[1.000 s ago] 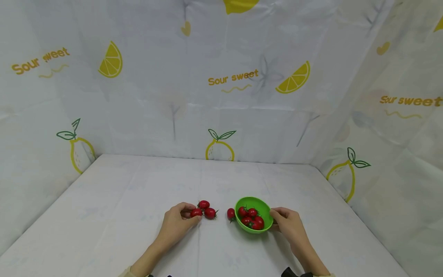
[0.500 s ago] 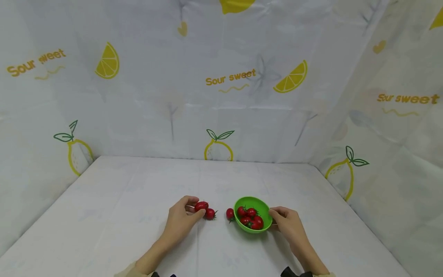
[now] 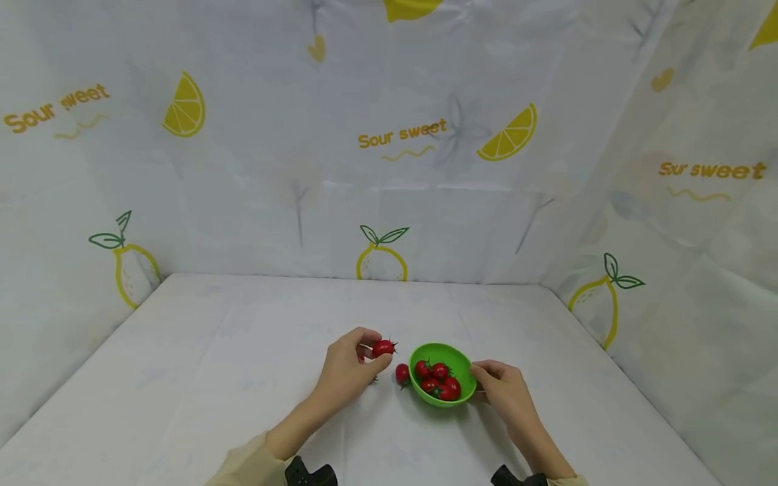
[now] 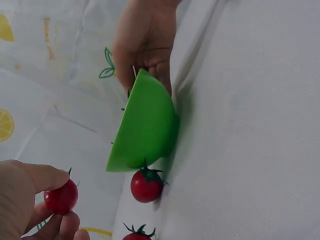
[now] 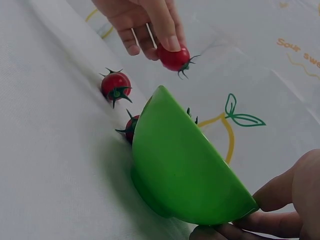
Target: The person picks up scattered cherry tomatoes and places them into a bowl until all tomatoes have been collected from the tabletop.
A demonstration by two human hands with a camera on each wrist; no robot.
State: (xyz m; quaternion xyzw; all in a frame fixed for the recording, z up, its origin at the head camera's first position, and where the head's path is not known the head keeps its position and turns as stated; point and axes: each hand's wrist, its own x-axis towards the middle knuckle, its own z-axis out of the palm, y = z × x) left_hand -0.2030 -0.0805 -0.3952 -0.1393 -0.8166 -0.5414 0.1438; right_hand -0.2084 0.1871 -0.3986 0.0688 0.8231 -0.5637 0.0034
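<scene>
My left hand (image 3: pixel 348 368) pinches a red cherry tomato (image 3: pixel 383 347) between thumb and fingers, raised above the table left of the green bowl (image 3: pixel 442 401). In the right wrist view, the held tomato (image 5: pixel 174 57) hangs apart from the bowl, its green stem outward. My right hand (image 3: pixel 507 391) grips the bowl's right rim, thumb on top and fingers below. Several cherry tomatoes (image 3: pixel 439 381) lie inside the bowl. Another tomato (image 4: pixel 146 186) sits on the table close against the bowl's left side. One more tomato (image 5: pixel 116 86) lies under my left hand, mostly hidden in the head view.
A white cloth covers the table (image 3: pixel 243 351). Behind and beside it hang white sheets (image 3: pixel 273 135) printed with lemons and lettering. Dark wrist straps (image 3: pixel 310 472) show at the lower edge of the head view.
My left hand has lifted a tomato from the small group on the left and carried it right, closer to the bowl. My right hand and the bowl have stayed in place.
</scene>
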